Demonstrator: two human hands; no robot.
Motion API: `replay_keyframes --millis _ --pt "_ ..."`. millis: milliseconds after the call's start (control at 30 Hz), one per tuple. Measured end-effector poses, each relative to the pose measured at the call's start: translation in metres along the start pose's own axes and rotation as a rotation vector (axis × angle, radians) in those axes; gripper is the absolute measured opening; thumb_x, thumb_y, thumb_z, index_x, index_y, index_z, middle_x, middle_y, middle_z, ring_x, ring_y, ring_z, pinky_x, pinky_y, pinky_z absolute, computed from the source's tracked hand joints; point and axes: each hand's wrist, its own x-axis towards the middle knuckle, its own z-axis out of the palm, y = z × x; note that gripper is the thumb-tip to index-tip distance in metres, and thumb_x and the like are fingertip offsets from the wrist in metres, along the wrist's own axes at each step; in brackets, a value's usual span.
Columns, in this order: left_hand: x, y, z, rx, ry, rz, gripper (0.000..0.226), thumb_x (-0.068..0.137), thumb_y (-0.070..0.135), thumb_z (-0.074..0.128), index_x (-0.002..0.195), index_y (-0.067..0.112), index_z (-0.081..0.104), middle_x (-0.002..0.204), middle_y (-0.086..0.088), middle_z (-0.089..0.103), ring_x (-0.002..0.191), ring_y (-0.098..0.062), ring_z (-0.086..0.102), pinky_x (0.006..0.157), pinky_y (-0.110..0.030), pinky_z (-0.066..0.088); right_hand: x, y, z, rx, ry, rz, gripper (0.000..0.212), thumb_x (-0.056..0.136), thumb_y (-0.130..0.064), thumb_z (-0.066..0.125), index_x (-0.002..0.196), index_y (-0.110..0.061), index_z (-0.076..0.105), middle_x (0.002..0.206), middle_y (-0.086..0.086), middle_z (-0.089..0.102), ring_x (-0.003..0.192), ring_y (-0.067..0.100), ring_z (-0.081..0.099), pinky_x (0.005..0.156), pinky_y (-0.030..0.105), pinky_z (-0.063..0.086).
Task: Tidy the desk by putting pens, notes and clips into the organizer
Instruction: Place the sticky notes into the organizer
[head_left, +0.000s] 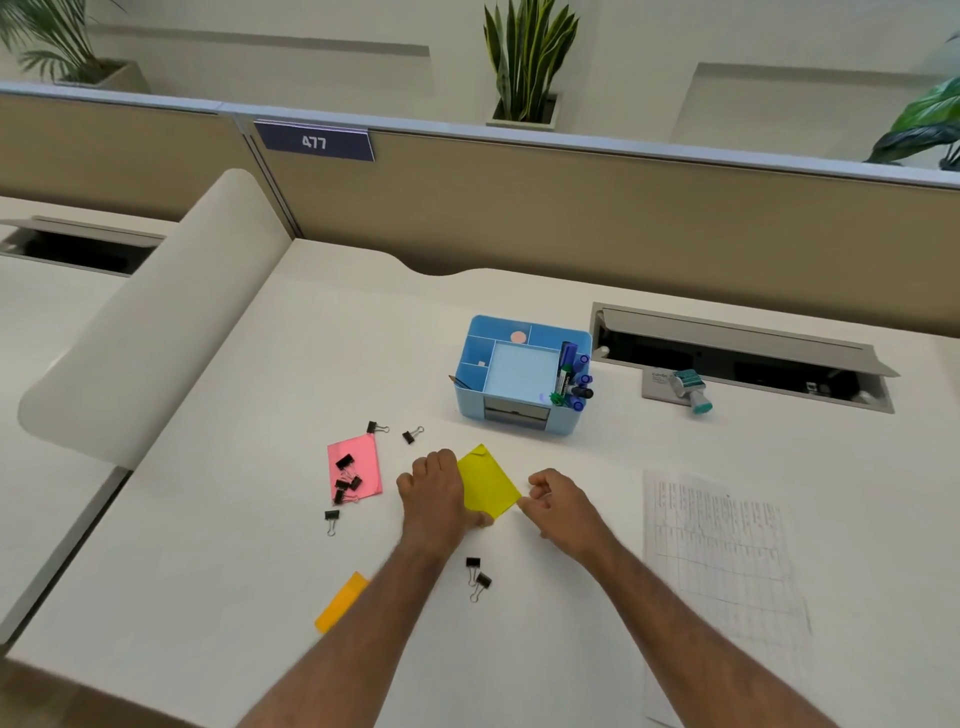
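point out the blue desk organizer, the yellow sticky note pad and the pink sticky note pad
blue plastic desk organizer (470, 402): head view, on its front left wall
yellow square sticky note pad (488, 480): head view, on its bare middle, between the hands
pink rectangular sticky note pad (363, 457): head view, on its bare upper part

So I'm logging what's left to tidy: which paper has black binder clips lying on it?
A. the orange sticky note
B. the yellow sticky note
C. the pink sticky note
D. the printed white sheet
C: a cluster of black binder clips lies on the pink sticky note, while the yellow sticky note, the orange sticky note and the printed white sheet carry none.
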Motion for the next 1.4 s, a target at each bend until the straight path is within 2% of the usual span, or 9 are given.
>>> replay_keyframes --millis 200,433,667,767,867,967,1100,1267,1400 --pt "-0.007 0.003 0.001 0.002 0.039 0.080 0.097 0.068 0.071 0.075 0.143 0.021 0.038 0.128 0.003 0.048 0.121 -0.022 0.046 0.100 -0.040 0.031 0.001 0.000 0.006 -0.024 -0.002 0.002 0.047 0.097 -0.021 0.071 0.141 -0.011 0.054 0.131 0.011 0.053 0.114 0.025 0.062 0.097 0.042 0.056" --pt "-0.018 0.004 -0.002 -0.089 0.272 0.260 0.025 0.096 0.033 0.063 0.118 0.022 0.061 0.106 0.003 0.061 0.100 -0.024 0.059 0.093 -0.042 0.029 0.002 0.003 0.006 0.048 -0.012 -0.033 0.030 0.095 -0.026 0.076 0.120 -0.015 0.064 0.126 0.008 0.053 0.111 0.025 0.065 0.094 0.045 0.058" --pt "-0.023 0.015 -0.024 -0.666 0.221 0.079 0.009 0.098 0.030 0.063 0.106 0.034 0.061 0.098 0.015 0.065 0.099 -0.007 0.056 0.091 -0.031 0.025 -0.002 -0.001 -0.012 0.317 0.051 -0.017 0.023 0.092 -0.029 0.080 0.099 -0.011 0.069 0.097 0.009 0.076 0.087 0.019 0.070 0.077 0.042 0.061" --pt "-0.022 0.022 -0.033 -1.026 0.131 -0.037 0.009 0.095 0.030 0.068 0.101 0.035 0.062 0.098 0.017 0.070 0.099 -0.003 0.063 0.089 -0.029 0.042 -0.007 -0.013 -0.024 0.467 0.059 -0.036 0.023 0.092 -0.026 0.080 0.104 -0.011 0.068 0.098 0.011 0.077 0.093 0.028 0.074 0.074 0.036 0.064" --pt "-0.020 0.031 -0.040 -1.291 0.093 -0.081 0.014 0.094 0.026 0.073 0.104 0.030 0.065 0.102 0.012 0.073 0.101 -0.004 0.068 0.077 -0.013 0.051 -0.011 -0.029 -0.037 0.496 0.126 -0.084 0.021 0.091 -0.021 0.080 0.106 -0.014 0.067 0.098 0.010 0.076 0.085 0.022 0.073 0.061 0.031 0.062" --pt "-0.017 0.038 -0.044 -1.296 0.078 -0.062 0.018 0.092 0.035 0.075 0.107 0.029 0.066 0.103 0.013 0.073 0.098 -0.002 0.067 0.074 -0.013 0.051 -0.014 -0.048 -0.055 0.431 0.221 -0.151 0.021 0.092 -0.024 0.080 0.106 -0.018 0.066 0.096 0.000 0.078 0.073 0.009 0.072 0.048 0.023 0.052" --pt "-0.013 0.042 -0.045 -1.243 0.063 -0.027 0.015 0.090 0.040 0.074 0.100 0.031 0.068 0.095 0.017 0.071 0.091 0.003 0.062 0.070 -0.012 0.044 -0.010 -0.067 -0.082 0.255 0.255 -0.283 0.012 0.095 -0.025 0.076 0.102 -0.023 0.067 0.094 -0.005 0.077 0.076 0.006 0.070 0.046 0.020 0.049" --pt "-0.015 0.035 -0.039 -1.180 0.069 -0.003 0.006 0.091 0.034 0.072 0.096 0.033 0.069 0.099 0.022 0.070 0.098 -0.001 0.061 0.075 -0.016 0.041 0.007 -0.086 -0.118 0.114 0.282 -0.446 0.014 0.104 -0.018 0.063 0.110 -0.030 0.065 0.103 -0.003 0.073 0.080 0.003 0.069 0.060 0.020 0.057" --pt "-0.017 0.015 -0.029 -1.123 0.091 -0.023 0.006 0.092 0.031 0.072 0.094 0.033 0.068 0.099 0.023 0.069 0.099 -0.001 0.059 0.076 -0.020 0.042 0.035 -0.102 -0.149 0.031 0.397 -0.512 0.012 0.104 -0.015 0.059 0.110 -0.020 0.067 0.097 0.001 0.073 0.089 0.021 0.070 0.077 0.041 0.061"
